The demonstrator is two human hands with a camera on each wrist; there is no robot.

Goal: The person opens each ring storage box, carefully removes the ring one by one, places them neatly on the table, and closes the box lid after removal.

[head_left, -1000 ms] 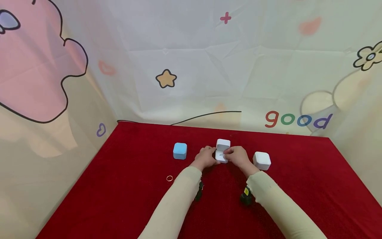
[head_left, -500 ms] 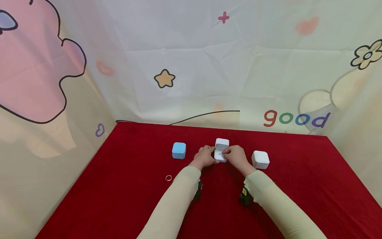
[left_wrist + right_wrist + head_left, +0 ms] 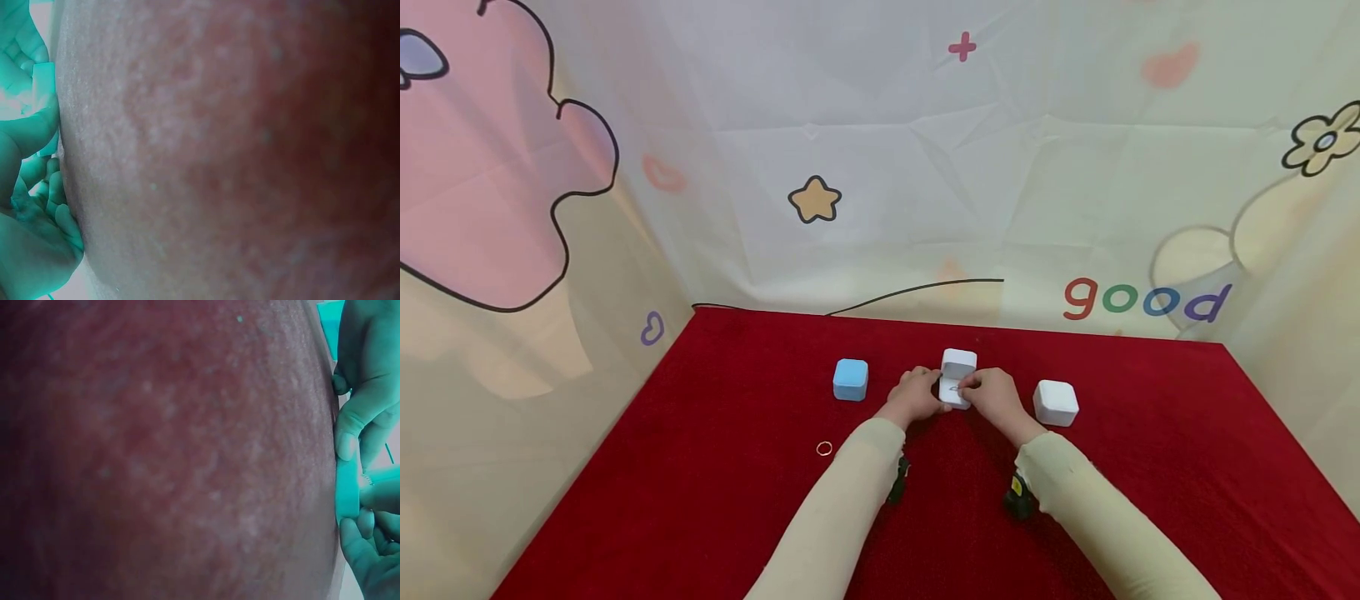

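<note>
Room to pass lies left of the blue box (image 3: 851,380), while the closed white box (image 3: 1056,403) flanks the right grip (image 3: 994,392).

Tabletop booth (image 3: 512,400), cartoon-printed backdrop (image 3: 895,200)

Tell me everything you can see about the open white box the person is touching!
The open white box is small, smooth-looking and round-cornered, perhaps plastic. Its lid stands up at the back, with a greyer inside facing the person. It sits upright on the red cloth, between the blue box and the closed white box. The left hand holds its left side; the right hand reaches in over the base, pinching what looks like a ring. Whether that ring is seated is too small to tell.
</note>
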